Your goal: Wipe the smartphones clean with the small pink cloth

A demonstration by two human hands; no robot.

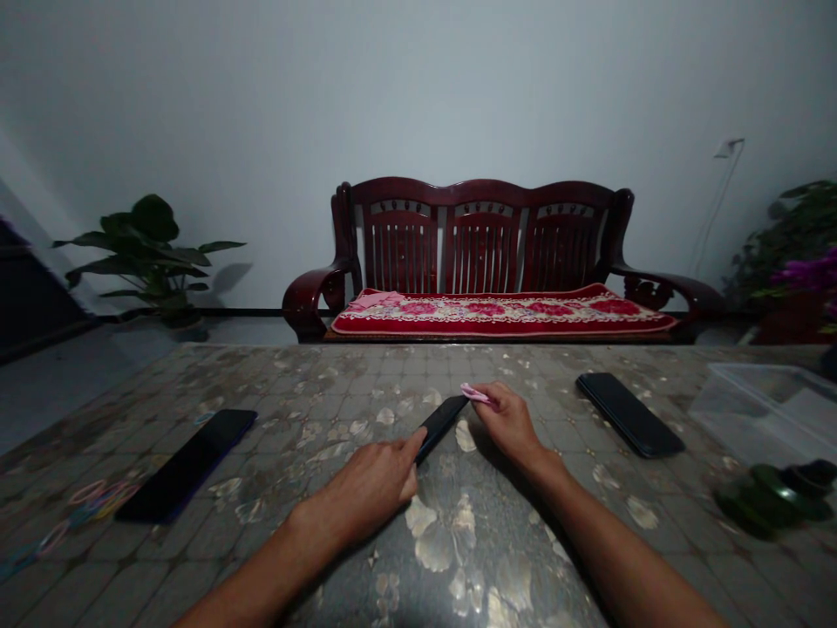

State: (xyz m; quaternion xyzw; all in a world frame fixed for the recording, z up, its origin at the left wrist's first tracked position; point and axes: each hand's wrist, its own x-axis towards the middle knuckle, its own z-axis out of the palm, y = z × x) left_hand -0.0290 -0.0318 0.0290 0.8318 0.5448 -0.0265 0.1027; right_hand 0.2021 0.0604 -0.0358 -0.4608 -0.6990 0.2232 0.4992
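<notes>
Near the middle of the patterned table [359, 392], my left hand [383, 475] grips the near end of a dark smartphone [442, 426], thumb and fingers closed about its edges. The phone is tilted, its far end pointing away to the right. My right hand [506, 419] pinches a small folded pink cloth [479, 396] at the phone's far corner; whether cloth and phone touch there is hard to tell. A second smartphone [189, 467] lies on the left with its dark screen up. Another dark phone [629, 413] lies to the right of my right hand.
Coloured loops [98, 501] lie beside the left phone. At the right stand a clear plastic box [738, 410] and a green bottle [765, 501] lying on its side. Beyond the table is a wooden bench [480, 235] with a red floral cover, between potted plants [153, 253].
</notes>
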